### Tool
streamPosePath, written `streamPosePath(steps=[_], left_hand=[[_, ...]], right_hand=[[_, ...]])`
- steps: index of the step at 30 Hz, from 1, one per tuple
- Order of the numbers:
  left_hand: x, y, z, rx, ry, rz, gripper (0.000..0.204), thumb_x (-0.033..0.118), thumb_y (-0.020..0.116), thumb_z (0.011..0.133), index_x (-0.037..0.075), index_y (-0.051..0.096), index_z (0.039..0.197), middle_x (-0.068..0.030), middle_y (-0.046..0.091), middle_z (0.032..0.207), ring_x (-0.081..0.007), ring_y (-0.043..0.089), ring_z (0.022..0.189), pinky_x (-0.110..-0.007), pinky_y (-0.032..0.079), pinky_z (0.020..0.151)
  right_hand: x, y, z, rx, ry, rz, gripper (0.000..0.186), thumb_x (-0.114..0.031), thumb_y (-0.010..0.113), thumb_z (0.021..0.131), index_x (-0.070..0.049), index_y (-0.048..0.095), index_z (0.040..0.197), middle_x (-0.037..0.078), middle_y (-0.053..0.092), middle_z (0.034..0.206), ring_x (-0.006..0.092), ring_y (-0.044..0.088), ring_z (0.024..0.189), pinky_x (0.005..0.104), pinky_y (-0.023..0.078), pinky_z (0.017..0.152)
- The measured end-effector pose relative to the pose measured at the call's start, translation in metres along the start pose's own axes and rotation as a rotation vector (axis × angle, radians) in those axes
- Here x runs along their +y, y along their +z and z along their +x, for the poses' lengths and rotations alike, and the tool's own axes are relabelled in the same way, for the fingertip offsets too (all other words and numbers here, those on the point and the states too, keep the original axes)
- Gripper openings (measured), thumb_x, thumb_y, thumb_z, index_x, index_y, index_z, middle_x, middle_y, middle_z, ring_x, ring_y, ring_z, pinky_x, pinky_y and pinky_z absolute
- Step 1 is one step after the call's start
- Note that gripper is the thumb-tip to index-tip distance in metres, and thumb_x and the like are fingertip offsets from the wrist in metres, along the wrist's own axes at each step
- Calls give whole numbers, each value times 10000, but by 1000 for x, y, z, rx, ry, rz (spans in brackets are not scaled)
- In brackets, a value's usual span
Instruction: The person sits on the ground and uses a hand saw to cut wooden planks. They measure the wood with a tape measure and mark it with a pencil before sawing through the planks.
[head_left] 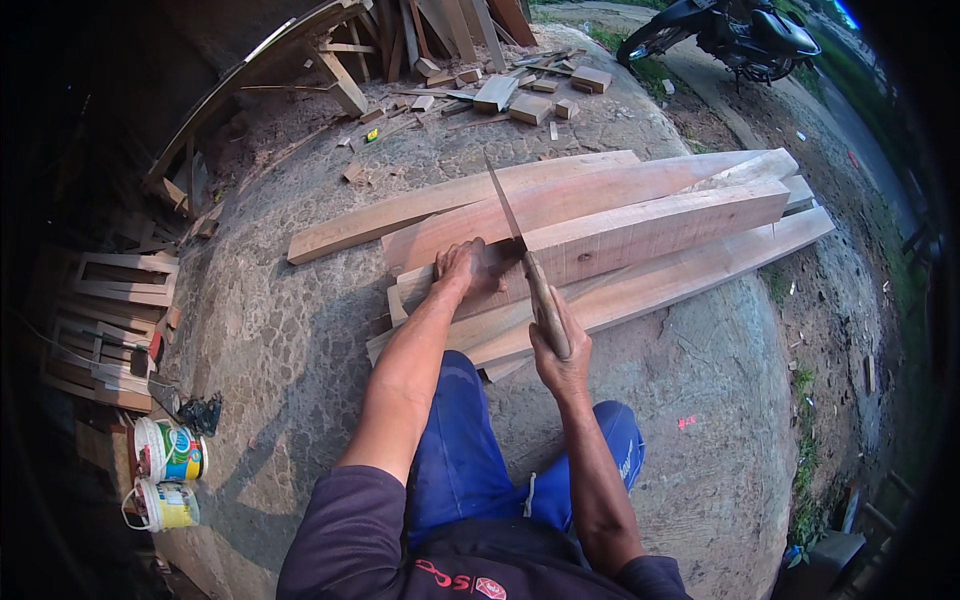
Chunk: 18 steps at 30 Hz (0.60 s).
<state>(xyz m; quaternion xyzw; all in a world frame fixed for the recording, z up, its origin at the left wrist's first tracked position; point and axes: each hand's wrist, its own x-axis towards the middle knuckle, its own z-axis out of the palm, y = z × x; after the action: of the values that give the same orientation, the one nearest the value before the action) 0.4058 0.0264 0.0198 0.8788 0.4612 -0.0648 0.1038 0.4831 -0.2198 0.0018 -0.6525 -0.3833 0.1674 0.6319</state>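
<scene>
A handsaw point(541, 292) with a thin blade and a wooden handle stands across a thick wooden beam point(660, 225), its blade pointing away from me. My right hand point(565, 352) is closed around the handle's near end. Left of the blade, my left hand point(464, 270) grips the beam's near-left end, its fingers bent over the timber; part of that end lies in dark shadow. How deep the blade sits in the wood cannot be made out. The beam rests on several other planks, among them a long plank point(700, 268) on the near side.
Wood offcuts point(530, 108) lie scattered at the far side, with a yellow tape measure point(372, 135) near them. Wooden frames point(125, 275) and two paint buckets point(150, 450) stand at the left. A motorcycle point(720, 40) is parked at the far right, beyond the concrete floor point(290, 350).
</scene>
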Motion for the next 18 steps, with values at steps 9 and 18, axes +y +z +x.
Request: streamPosePath(steps=[9,18], left_hand=[[-5,4,11,88,56,-14,913,550,961,569,87,602,1270,-126,669,1308,-331,571,1311,-509,421,1063],[-8,-10,16,-83,15,-34,921,516,951,599,75,586,1321,-157,660,1339,-351,577,1313,-512,433,1063]], right_hand=[[-69,-76,-109,-24,-133,-68,631,22,694,825,64,541,1436,234,718,1258,285,712,1177,385,543,1018],[-34,-65,-93,-63,106,2,648,-15,750,839,13,552,1455,207,675,1356,260,697,1201,350,533,1015]])
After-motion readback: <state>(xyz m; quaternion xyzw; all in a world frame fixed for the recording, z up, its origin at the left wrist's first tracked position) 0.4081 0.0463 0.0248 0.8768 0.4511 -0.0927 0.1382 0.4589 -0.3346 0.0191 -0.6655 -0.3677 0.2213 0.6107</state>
